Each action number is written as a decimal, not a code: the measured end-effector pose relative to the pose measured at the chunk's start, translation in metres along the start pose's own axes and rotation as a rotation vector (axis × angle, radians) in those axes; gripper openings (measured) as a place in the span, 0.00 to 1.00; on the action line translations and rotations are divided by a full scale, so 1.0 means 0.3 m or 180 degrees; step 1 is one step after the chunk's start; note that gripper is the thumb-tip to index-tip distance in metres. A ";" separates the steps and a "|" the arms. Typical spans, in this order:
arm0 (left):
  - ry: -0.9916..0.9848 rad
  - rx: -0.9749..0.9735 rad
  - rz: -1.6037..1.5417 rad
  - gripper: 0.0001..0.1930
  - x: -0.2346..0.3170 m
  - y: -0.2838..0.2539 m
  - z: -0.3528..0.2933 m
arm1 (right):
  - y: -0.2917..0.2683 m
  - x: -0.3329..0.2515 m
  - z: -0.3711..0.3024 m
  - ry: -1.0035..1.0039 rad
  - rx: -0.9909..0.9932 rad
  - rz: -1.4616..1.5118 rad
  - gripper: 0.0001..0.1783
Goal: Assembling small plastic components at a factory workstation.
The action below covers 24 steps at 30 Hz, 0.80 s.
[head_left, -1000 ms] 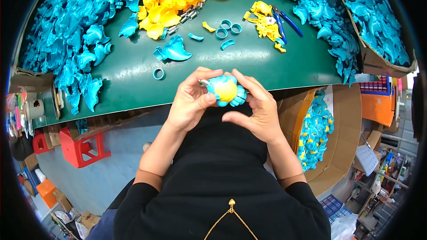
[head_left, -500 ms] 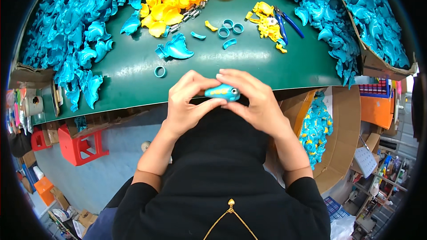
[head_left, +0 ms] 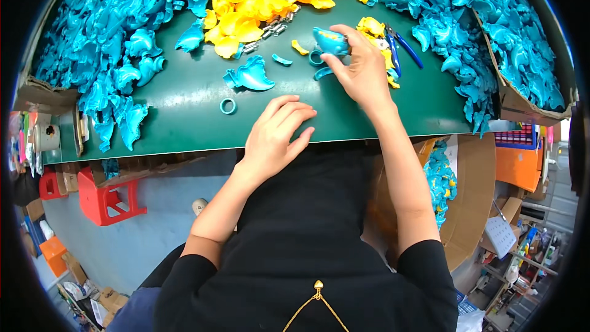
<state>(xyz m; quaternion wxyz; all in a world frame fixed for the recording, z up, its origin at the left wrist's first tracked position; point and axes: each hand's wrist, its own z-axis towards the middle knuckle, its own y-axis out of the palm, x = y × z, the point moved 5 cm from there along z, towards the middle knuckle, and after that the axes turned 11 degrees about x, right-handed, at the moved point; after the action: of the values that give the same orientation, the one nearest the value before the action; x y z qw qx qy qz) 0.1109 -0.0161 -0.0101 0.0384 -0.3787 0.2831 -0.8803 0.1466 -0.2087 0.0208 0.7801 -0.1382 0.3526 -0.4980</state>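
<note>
Above the table, my right hand (head_left: 361,71) grips a blue plastic piece with yellow marks (head_left: 330,43) between thumb and fingers. Under that hand lie a small blue ring (head_left: 315,58) and a curved blue strip (head_left: 322,73), partly covered. My left hand (head_left: 279,134) is at the table's near edge, fingers loosely stretched and holding nothing. Beyond it, a single blue ring (head_left: 228,106) and a larger curved blue shell (head_left: 253,74) rest on the green table (head_left: 184,110). A yellow strip (head_left: 300,47) and another blue strip (head_left: 282,60) lie farther back.
Heaps of blue parts (head_left: 110,31) and yellow shells (head_left: 270,0) line the far side. Blue-handled pliers (head_left: 399,49) lie right, beside small yellow pieces (head_left: 371,26). Several metal cylinders (head_left: 267,31) sit before the yellow heap. A cardboard box (head_left: 470,197) below right holds blue-and-yellow parts.
My hands have parted. The right one has carried the blue piece forward and up over the table; the left has let go and its fingers have straightened.
</note>
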 end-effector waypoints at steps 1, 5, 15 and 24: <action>0.0006 0.0012 -0.0128 0.15 0.001 -0.003 -0.004 | 0.017 0.040 -0.016 0.0675 -0.0072 0.0244 0.25; -0.0082 -0.0095 -0.0536 0.10 0.025 -0.048 0.023 | 0.021 0.088 -0.072 0.0890 0.0166 0.0351 0.27; -0.0213 0.0675 0.1922 0.19 -0.404 -0.453 0.195 | -0.891 0.241 -0.426 0.2410 -0.0537 -0.1651 0.11; -0.0346 0.0420 0.2771 0.18 -0.470 -0.404 0.282 | -0.357 -0.060 -0.135 0.1202 -0.0593 0.0242 0.05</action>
<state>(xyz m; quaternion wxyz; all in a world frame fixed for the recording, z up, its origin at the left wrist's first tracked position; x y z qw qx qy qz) 0.2870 0.0852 0.0098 0.4444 -0.2666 0.3570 -0.7771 0.0416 -0.2374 0.0599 0.7023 -0.1005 0.5419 -0.4506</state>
